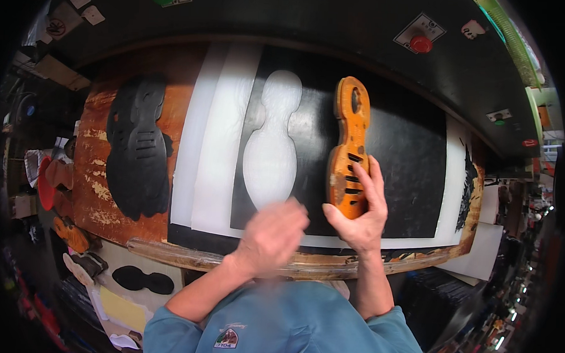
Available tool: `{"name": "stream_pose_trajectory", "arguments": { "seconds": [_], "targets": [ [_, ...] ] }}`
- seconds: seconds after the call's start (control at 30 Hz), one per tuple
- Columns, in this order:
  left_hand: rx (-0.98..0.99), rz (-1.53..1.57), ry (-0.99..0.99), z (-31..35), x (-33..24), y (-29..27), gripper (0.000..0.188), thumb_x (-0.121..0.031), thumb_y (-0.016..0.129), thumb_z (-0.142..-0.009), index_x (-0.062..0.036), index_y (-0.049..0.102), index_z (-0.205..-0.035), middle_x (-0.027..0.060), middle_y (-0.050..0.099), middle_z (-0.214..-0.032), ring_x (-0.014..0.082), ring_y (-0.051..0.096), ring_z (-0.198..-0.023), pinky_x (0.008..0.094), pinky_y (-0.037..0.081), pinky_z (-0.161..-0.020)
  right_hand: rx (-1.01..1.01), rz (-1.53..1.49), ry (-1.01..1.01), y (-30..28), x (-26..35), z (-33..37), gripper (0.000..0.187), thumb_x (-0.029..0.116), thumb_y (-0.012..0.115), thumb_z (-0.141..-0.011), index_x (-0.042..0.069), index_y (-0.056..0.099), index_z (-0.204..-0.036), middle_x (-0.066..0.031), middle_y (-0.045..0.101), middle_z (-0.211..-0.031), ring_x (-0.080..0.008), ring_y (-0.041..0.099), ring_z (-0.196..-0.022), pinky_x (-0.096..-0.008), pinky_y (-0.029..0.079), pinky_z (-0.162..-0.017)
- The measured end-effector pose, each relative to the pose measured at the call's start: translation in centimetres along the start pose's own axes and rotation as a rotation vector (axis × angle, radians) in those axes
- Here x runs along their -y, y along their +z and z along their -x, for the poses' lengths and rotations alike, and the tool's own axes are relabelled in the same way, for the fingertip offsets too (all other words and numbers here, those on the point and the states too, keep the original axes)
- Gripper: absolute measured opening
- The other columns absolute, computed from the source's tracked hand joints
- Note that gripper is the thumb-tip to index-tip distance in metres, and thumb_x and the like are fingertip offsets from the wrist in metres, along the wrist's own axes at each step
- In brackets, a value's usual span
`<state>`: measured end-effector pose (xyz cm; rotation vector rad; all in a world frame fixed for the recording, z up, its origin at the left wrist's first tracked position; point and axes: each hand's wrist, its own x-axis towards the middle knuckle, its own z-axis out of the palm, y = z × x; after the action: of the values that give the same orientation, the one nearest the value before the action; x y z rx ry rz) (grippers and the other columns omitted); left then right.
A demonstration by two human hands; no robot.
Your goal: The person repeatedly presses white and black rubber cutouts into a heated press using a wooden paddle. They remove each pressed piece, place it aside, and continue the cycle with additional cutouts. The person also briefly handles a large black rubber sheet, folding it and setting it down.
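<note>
The lower end of an orange slotted form (354,133) is gripped between the thumb and partly spread fingers of the right hand (365,224), over a black sheet (410,181). The left hand (269,237) is blurred, its fingers loosely bent; whether anything is held cannot be told. Just beyond it, a white sole-like shape (270,163) is seen.

Near the left edge of the worktop (181,79) lie black pieces (140,150); toward the front edge, the blurred left hand (269,237) overlaps a white shape (272,157); the right hand (363,221) grips an orange die (351,134).
</note>
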<state>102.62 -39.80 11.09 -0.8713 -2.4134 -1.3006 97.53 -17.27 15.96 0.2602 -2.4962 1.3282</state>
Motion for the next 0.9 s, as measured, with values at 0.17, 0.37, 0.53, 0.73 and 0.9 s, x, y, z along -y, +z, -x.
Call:
{"name": "stream_pose_trajectory", "arguments": {
  "seconds": [0.17,0.37,0.53,0.73,0.9],
  "targets": [
    [-0.143,-0.219,-0.134,-0.7,0.6,0.7,0.033,0.002,0.073,-0.089,0.0037,0.072,-0.122,0.0190,0.073,-0.132,0.0397,0.065,-0.133,0.0560,0.048,-0.116,0.044,0.416,-0.178,4.2,0.0,-1.5,0.076,0.021,0.090,-0.062,-0.001,0.071,-0.132,-0.0400,0.047,-0.152,-0.0509,0.056,-0.127,-0.0521,0.053,-0.103],
    [-0.146,-0.223,-0.124,-1.0,0.7,0.7,0.028,0.001,0.074,-0.089,0.0041,0.073,-0.117,0.0193,0.074,-0.128,0.0399,0.066,-0.131,0.0552,0.049,-0.115,0.000,0.368,-0.169,4.9,-0.2,-1.5,0.075,0.020,0.092,-0.061,0.000,0.073,-0.130,-0.0420,0.046,-0.151,-0.0520,0.055,-0.128,-0.0539,0.052,-0.104],
    [-0.266,-0.057,-0.045,-0.5,0.3,0.1,0.027,0.008,0.074,-0.086,0.0036,0.074,-0.112,0.0193,0.077,-0.117,0.0406,0.073,-0.116,0.0511,0.057,-0.102,0.038,0.325,-0.173,3.8,-0.9,-0.7,0.088,0.024,0.094,-0.066,0.000,0.062,-0.145,-0.0382,0.043,-0.158,-0.0503,0.051,-0.136,-0.0529,0.047,-0.113],
    [-0.225,0.161,-0.125,5.8,-3.8,-0.2,0.022,0.010,0.075,-0.085,0.0015,0.074,-0.106,0.0180,0.077,-0.102,0.0374,0.075,-0.086,0.0432,0.061,-0.074,0.022,0.250,-0.258,1.4,-1.6,3.1,0.097,0.030,0.095,-0.070,0.000,0.054,-0.152,-0.0391,0.041,-0.159,-0.0560,0.048,-0.139,-0.0573,0.045,-0.116],
    [-0.173,-0.099,-0.064,7.9,-3.0,3.4,0.009,0.001,0.079,-0.083,-0.0053,0.072,-0.085,0.0104,0.073,-0.081,0.0320,0.070,-0.071,0.0406,0.058,-0.065,-0.021,0.235,-0.278,3.6,-3.3,3.7,0.092,0.034,0.091,-0.076,-0.002,0.055,-0.152,-0.0427,0.037,-0.160,-0.0573,0.048,-0.139,-0.0600,0.043,-0.117]
  ]
}}
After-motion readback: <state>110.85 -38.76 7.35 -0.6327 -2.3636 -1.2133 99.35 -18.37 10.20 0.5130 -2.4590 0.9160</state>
